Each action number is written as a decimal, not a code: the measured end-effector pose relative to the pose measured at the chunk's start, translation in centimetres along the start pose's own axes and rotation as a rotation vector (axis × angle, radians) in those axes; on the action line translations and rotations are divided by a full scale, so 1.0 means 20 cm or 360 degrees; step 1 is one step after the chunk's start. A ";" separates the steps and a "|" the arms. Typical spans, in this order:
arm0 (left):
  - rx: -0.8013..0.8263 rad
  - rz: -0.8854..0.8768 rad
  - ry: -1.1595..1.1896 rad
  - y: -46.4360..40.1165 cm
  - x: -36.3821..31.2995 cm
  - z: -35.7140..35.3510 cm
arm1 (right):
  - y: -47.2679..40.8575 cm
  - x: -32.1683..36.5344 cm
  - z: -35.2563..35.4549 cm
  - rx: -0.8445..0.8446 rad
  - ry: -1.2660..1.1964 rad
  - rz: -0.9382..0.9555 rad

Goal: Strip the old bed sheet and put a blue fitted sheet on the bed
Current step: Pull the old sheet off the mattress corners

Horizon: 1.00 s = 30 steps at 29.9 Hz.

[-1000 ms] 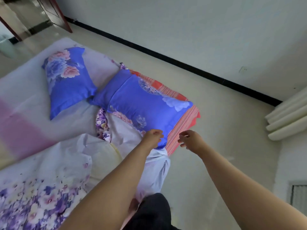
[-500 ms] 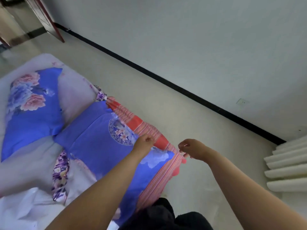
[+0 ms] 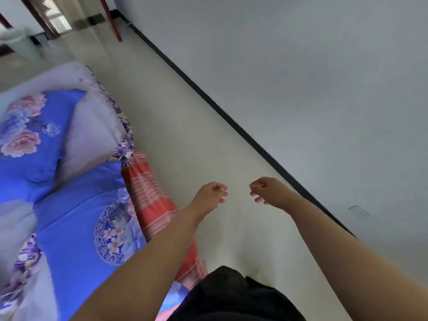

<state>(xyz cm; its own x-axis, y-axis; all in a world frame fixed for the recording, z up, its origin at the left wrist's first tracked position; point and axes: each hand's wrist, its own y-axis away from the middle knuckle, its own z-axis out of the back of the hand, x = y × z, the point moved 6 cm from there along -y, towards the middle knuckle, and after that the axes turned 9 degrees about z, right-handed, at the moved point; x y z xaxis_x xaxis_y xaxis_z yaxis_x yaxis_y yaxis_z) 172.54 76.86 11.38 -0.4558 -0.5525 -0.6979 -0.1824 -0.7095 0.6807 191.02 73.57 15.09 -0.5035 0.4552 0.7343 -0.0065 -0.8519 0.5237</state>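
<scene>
Both hands, left hand (image 3: 212, 193) and right hand (image 3: 266, 191), hover loosely curled and empty over the floor; the bed (image 3: 148, 200) edge lies nearer the left.

The left forearm (image 3: 148, 258) is covering part of the red striped cloth (image 3: 148, 200) and a corner of the near blue pillow (image 3: 76, 230). The left picture edge is cutting off the far blue pillow (image 3: 25, 144) and the white floral sheet (image 3: 25, 293). Dark clothing (image 3: 231, 295) is hiding the bed edge at the bottom. Motion blur is smearing the doorway (image 3: 69, 22), and the small wall outlet (image 3: 357, 212) is showing no detail.
</scene>
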 end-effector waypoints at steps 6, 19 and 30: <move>-0.0108 0.0083 0.0224 -0.30 -0.30 0.11 | -0.57 0.23 0.23 0.0184 -0.0074 -0.0001; -0.0623 0.0200 0.0440 -1.25 -0.82 1.50 | -2.14 1.48 0.01 0.0451 -0.0206 0.0197; -0.0863 0.0310 0.0637 -2.17 -1.36 2.55 | -3.52 2.36 -0.05 0.0670 -0.0248 0.0153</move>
<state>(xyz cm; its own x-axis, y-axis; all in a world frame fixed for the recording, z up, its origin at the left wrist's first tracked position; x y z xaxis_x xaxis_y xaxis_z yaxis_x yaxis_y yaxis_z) 148.36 144.97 12.20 -0.0612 -0.7364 -0.6738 0.3780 -0.6418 0.6672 166.76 154.83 12.46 -0.3485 0.4402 0.8275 0.4016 -0.7276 0.5562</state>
